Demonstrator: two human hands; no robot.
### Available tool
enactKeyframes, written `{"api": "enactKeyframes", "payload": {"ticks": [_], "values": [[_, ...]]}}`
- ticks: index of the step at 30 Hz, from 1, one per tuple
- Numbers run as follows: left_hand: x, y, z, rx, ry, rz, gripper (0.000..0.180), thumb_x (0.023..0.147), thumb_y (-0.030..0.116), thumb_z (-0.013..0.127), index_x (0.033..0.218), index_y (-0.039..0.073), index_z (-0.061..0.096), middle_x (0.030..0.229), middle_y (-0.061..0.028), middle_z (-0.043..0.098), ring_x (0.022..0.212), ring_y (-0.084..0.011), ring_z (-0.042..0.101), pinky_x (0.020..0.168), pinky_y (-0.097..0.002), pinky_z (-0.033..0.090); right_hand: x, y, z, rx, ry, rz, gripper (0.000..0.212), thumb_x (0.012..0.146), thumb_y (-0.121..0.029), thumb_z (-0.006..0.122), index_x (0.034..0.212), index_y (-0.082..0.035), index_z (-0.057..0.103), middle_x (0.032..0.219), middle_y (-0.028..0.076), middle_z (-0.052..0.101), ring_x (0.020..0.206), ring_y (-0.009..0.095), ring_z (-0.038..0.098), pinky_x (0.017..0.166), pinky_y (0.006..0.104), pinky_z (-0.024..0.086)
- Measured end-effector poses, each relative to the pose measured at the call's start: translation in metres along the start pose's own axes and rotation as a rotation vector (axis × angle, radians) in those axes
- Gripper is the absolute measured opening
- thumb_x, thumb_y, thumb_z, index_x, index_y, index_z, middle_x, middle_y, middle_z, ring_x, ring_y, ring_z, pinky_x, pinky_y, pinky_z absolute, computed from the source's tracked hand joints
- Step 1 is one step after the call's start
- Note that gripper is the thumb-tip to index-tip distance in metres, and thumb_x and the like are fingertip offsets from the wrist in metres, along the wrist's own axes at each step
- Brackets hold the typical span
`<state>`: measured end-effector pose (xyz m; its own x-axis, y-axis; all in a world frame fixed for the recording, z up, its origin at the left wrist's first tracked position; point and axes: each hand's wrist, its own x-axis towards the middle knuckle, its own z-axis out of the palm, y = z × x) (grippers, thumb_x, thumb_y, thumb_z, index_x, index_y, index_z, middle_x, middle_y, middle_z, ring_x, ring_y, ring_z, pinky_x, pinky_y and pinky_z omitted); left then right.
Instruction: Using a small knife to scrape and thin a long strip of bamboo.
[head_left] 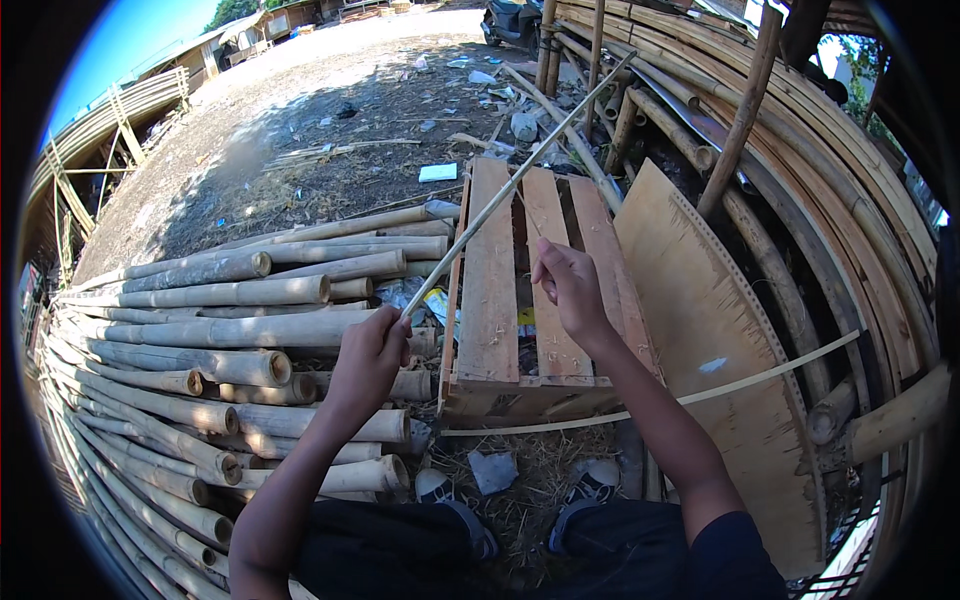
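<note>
My left hand (372, 358) is closed around the lower end of a long, thin bamboo strip (520, 176). The strip slants up and away to the right, across a slatted wooden crate (490, 330). Over the crate's middle slats, my right hand (567, 288) is raised with its fingers pinched together, apart from the strip. Whatever it may grip is too fine to make out. Small pale shavings lie on the crate's slats. A second thin bamboo strip (740, 391) runs across in front of the crate, passing beneath my right forearm.
Stacked bamboo poles (250, 330) lie at the left, cut ends toward me. A curved plywood sheet (700, 300) leans at the right, beside bamboo lengths on a rack with an upright post (740, 120). A stone (493, 472) lies between my shoes. Litter is scattered over the dirt ground beyond.
</note>
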<state>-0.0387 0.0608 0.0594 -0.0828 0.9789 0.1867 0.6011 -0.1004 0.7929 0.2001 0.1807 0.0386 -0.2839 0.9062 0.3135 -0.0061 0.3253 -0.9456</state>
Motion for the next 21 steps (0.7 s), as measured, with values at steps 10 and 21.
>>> {"api": "enactKeyframes", "payload": {"ticks": [10,21], "values": [[-0.001,-0.014,0.010,0.041,-0.075,-0.051,0.032,0.097,0.023,0.051,0.079,-0.004,0.058,0.055,-0.0044,0.052,0.050,-0.0099,0.047,0.048,-0.0288,0.036,-0.025,0.010,0.060,-0.526,-0.293,-0.205,0.055,0.098,-0.044,0.045,0.069,0.002,0.053,0.051,0.017,0.047,0.048,0.034,0.051,0.050,0.0434,0.039],[-0.013,-0.016,0.012,0.169,-0.048,0.109,0.027,0.095,0.019,0.053,0.083,-0.004,0.059,0.056,-0.0188,0.051,0.050,-0.0345,0.051,0.052,-0.0416,0.038,0.005,0.008,-0.008,-0.856,-0.010,-0.188,0.052,0.098,-0.041,0.046,0.068,0.000,0.058,0.049,0.017,0.051,0.047,0.035,0.054,0.047,0.0435,0.041]]}}
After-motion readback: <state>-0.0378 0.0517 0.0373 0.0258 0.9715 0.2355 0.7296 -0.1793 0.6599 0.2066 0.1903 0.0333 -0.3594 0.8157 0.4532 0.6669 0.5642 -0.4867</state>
